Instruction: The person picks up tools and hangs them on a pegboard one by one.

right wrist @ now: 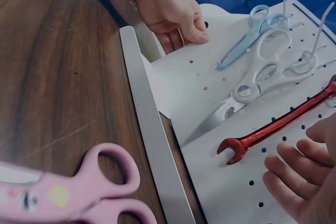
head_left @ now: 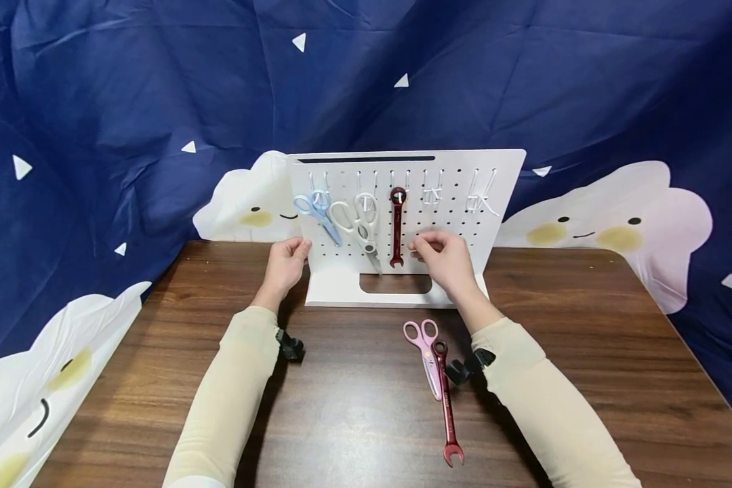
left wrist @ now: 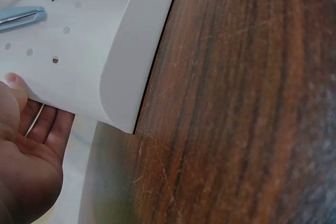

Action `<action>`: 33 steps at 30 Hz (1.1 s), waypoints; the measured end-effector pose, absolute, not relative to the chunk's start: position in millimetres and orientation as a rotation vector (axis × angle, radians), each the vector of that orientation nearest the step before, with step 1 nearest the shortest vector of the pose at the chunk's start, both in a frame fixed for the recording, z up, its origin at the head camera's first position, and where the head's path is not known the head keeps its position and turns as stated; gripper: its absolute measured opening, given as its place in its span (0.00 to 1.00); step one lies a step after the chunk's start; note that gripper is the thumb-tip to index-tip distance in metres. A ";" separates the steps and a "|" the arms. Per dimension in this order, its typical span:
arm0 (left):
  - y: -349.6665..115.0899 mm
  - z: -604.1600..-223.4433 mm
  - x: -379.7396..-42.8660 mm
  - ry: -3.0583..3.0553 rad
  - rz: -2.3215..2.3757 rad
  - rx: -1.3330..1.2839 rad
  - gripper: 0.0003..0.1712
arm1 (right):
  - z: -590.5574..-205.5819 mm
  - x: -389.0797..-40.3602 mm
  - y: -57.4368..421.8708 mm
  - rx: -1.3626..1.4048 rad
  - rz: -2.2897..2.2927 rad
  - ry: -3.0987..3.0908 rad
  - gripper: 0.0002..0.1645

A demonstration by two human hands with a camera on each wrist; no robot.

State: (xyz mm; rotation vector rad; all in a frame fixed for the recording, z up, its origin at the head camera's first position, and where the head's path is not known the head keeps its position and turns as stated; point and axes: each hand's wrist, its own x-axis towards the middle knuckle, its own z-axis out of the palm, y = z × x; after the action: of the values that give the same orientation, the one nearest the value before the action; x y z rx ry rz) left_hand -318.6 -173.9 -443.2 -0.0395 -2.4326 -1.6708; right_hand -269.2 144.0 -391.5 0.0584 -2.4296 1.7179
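Brown wood-grain table (head_left: 341, 407), left hand (head_left: 285, 264) pinching the edge of a white perforated board (head_left: 427, 215), right hand (head_left: 446, 261) empty, fingers loosely bent beside a glossy red metal wrench (head_left: 397, 227) hanging there; steady bracing probably best prevents sway

A wood-grain table (head_left: 341, 420) carries a white pegboard stand (head_left: 335, 290), pink scissors (head_left: 430, 362) and, beside them, a red combination wrench (head_left: 447, 407).

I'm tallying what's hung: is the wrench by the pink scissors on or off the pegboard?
Off: that wrench lies on the table, before the pegboard.
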 end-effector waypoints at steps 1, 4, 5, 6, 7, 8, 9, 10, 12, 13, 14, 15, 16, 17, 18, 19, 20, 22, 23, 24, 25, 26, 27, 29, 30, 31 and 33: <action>-174.2 -443.3 -318.5 -2.433 -1.670 -0.040 0.18 | -391.4 -266.1 146.4 0.077 1.729 -2.432 0.16; -174.9 -443.7 -318.7 -2.428 -1.674 -0.043 0.18 | -390.5 -255.6 153.7 0.135 1.750 -2.443 0.17; -175.1 -443.8 -318.9 -2.424 -1.680 -0.043 0.18 | -390.2 -251.9 156.2 0.148 1.754 -2.448 0.17; -175.3 -443.8 -319.0 -2.425 -1.682 -0.045 0.18 | -389.9 -248.2 158.4 0.158 1.760 -2.451 0.17; -175.5 -443.6 -318.8 -2.424 -1.684 -0.046 0.18 | -389.5 -244.2 160.6 0.166 1.774 -2.454 0.18; -175.7 -443.5 -318.7 -2.421 -1.688 -0.046 0.18 | -389.0 -240.2 162.4 0.171 1.776 -2.460 0.18; -176.1 -443.4 -318.6 -2.419 -1.691 -0.045 0.18 | -388.5 -236.0 164.0 0.178 1.780 -2.467 0.18; -176.5 -443.3 -318.4 -2.420 -1.692 -0.043 0.18 | -388.1 -231.9 165.6 0.182 1.790 -2.471 0.18; -177.3 -443.3 -318.1 -2.421 -1.687 -0.038 0.18 | -387.4 -224.0 168.3 0.192 1.786 -2.491 0.18; -177.7 -443.4 -318.0 -2.421 -1.684 -0.035 0.18 | -387.5 -220.3 169.8 0.202 1.780 -2.503 0.17; -177.9 -443.7 -318.0 -2.423 -1.682 -0.035 0.18 | -387.5 -216.5 171.1 0.211 1.761 -2.517 0.16; -178.1 -443.9 -318.0 -2.426 -1.678 -0.037 0.18 | -387.7 -212.8 172.6 0.220 1.753 -2.525 0.15; -178.0 -444.1 -317.9 -2.431 -1.676 -0.039 0.19 | -388.1 -209.2 174.0 0.227 1.748 -2.530 0.14; -177.8 -444.3 -317.9 -2.435 -1.674 -0.043 0.19 | -388.6 -205.6 175.4 0.235 1.739 -2.537 0.14; -177.5 -444.4 -317.8 -2.438 -1.674 -0.046 0.19 | -389.3 -202.2 176.9 0.245 1.738 -2.542 0.13; -177.3 -444.4 -317.6 -2.439 -1.677 -0.047 0.19 | -390.2 -198.6 178.5 0.251 1.733 -2.553 0.13; -177.1 -444.3 -317.4 -2.440 -1.679 -0.049 0.19 | -391.0 -195.1 179.8 0.256 1.736 -2.560 0.13; -176.8 -444.1 -317.2 -2.442 -1.679 -0.052 0.19 | -392.6 -188.4 182.5 0.267 1.745 -2.575 0.13; -176.6 -443.9 -317.2 -2.439 -1.680 -0.051 0.19 | -393.5 -185.1 183.9 0.274 1.751 -2.585 0.14; -176.3 -443.7 -317.2 -2.439 -1.680 -0.049 0.19 | -394.4 -181.9 185.1 0.278 1.759 -2.594 0.14; -176.1 -443.5 -317.2 -2.439 -1.679 -0.048 0.19 | -395.1 -178.6 186.3 0.282 1.762 -2.605 0.14; -175.8 -443.2 -317.2 -2.439 -1.678 -0.048 0.19 | -395.9 -175.4 187.4 0.281 1.761 -2.616 0.14; -175.4 -443.0 -317.2 -2.440 -1.676 -0.048 0.19 | -396.6 -172.3 188.7 0.283 1.765 -2.624 0.14; -174.5 -442.6 -317.0 -2.439 -1.677 -0.046 0.18 | -398.2 -166.3 191.2 0.276 1.784 -2.638 0.13; -174.1 -442.4 -316.9 -2.441 -1.673 -0.046 0.18 | -399.1 -163.6 192.6 0.270 1.791 -2.644 0.13; -173.8 -442.4 -316.7 -2.441 -1.671 -0.048 0.18 | -399.8 -160.9 194.0 0.269 1.805 -2.648 0.13; -173.1 -442.3 -316.6 -2.438 -1.670 -0.050 0.18 | -401.2 -155.6 196.5 0.267 1.844 -2.652 0.13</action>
State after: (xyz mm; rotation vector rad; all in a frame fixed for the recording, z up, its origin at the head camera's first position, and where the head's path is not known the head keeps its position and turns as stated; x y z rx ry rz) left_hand -316.6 -173.1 -442.3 -0.0500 -2.4383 -1.6699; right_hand -155.6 196.5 -401.2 0.2668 -2.6519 1.8444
